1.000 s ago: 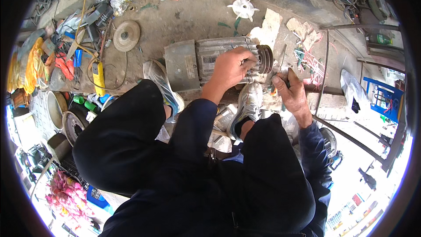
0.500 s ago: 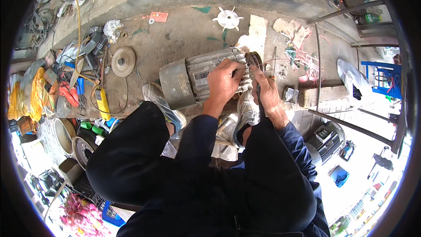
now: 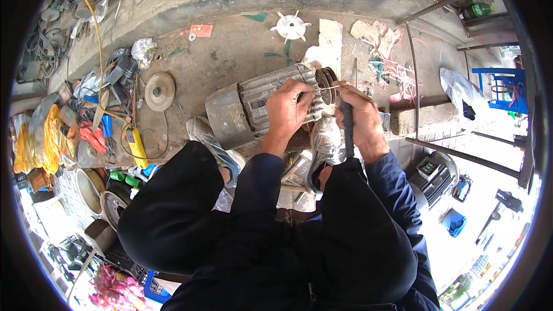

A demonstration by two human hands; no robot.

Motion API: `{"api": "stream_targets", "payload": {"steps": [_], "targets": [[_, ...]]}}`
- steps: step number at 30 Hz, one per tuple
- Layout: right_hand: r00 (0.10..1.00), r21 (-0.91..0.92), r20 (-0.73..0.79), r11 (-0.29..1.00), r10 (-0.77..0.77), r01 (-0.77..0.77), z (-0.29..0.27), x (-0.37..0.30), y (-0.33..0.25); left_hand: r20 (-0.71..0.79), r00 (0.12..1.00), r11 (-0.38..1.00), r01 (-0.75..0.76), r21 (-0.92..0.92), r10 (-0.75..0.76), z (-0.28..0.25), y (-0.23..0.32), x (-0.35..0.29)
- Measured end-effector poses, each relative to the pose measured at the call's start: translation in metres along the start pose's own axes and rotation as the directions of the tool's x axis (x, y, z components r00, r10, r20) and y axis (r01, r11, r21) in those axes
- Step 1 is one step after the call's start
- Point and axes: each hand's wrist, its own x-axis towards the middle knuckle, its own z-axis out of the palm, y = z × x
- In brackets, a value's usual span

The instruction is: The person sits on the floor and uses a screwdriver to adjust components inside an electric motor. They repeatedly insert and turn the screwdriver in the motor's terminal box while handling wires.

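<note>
- Black trousers fill my near view, with grey-white shoes beyond the knees.
- My right hand is curled around a dark handle, its fingertips pinching a thin wire.
- My left hand has thumb and forefinger pressed together, seemingly on the wire's other end.
- I'd hold that wire lightly taut, steady the left wrist on the motor, and tuck the handle deep into the palm so it can't swing.
- The grey motor lies sideways on the ground, its grooved pulley just behind the wire.
- Farther off, a white fan lies flat.
</note>
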Motion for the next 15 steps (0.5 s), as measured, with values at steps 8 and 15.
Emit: {"api": "stream_targets", "payload": {"steps": [8, 15], "targets": [[0.997, -0.187, 0.082, 0.982, 0.0, 0.015, 0.021, 0.003, 0.006, 0.036, 0.999, 0.998, 0.027, -0.051, -0.025, -0.005, 0.002, 0.004], [0.921, -0.446, 0.207, 0.806, -0.33, 0.39, -0.015, 0.012, 0.018, 0.087, 0.996, 0.997, 0.011, -0.074, -0.004, -0.009, -0.001, 0.005]]}}
